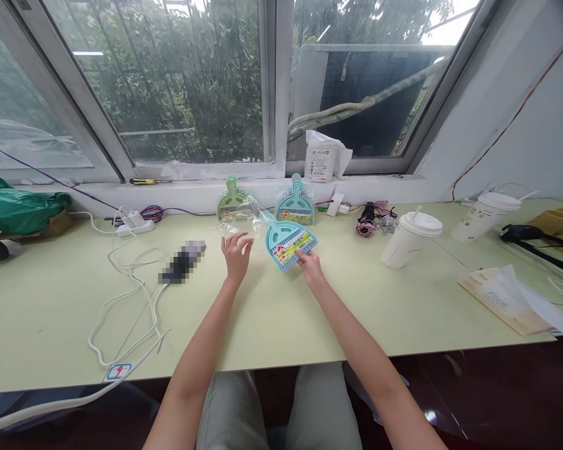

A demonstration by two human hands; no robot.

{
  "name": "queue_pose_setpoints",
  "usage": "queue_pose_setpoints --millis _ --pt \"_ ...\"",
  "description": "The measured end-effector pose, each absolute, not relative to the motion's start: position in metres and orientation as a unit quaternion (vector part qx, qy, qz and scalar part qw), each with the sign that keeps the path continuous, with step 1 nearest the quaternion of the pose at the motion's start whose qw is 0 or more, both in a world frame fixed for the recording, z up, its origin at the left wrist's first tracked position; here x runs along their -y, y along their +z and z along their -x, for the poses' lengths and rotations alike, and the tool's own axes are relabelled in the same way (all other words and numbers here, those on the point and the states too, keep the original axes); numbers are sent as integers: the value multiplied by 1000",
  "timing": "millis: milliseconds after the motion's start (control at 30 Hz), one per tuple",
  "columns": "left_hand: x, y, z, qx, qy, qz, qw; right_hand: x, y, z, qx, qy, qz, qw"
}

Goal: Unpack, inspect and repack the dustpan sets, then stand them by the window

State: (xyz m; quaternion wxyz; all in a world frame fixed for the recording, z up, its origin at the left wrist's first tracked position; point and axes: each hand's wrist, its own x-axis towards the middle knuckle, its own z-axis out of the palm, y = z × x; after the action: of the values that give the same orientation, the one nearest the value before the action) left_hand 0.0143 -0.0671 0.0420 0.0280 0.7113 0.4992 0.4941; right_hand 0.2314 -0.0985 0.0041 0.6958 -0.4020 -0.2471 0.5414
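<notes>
Blue dustpan (287, 242) is pinched by right hand (309, 265); clear wrapper (238, 220) is pulled by left hand (236, 253), fingers loosely curled. Wrapper mostly off; two packs (294, 203) unopened on desk (309, 312).

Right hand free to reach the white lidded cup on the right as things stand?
Probably not straight away: the right hand is pinching the blue dustpan set. Otherwise the tabletop between it and the white cup looks bare.

Bright daylight enters through the window (169, 87); edges bend wide-angle, 1 patch is pixelated.
</notes>
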Motion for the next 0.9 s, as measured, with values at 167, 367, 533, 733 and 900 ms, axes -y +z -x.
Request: queue_pose_setpoints --millis 167,367,533,733,900 --pt "63 43 -11 -538 493 -680 73 100 7 -234 278 555 406 670" --pt "59 41 -11 -530 477 -688 133 102 7 -227 319 561 421 638" --pt "66 37 -22 -560 540 -614 135 103 6 -223 318 555 409 651" --pt "58 25 -33 -548 577 -426 429 102 6 -222 277 546 385 690" --pt "48 16 -33 -384 556 -433 597 101 7 -225 270 551 390 687"
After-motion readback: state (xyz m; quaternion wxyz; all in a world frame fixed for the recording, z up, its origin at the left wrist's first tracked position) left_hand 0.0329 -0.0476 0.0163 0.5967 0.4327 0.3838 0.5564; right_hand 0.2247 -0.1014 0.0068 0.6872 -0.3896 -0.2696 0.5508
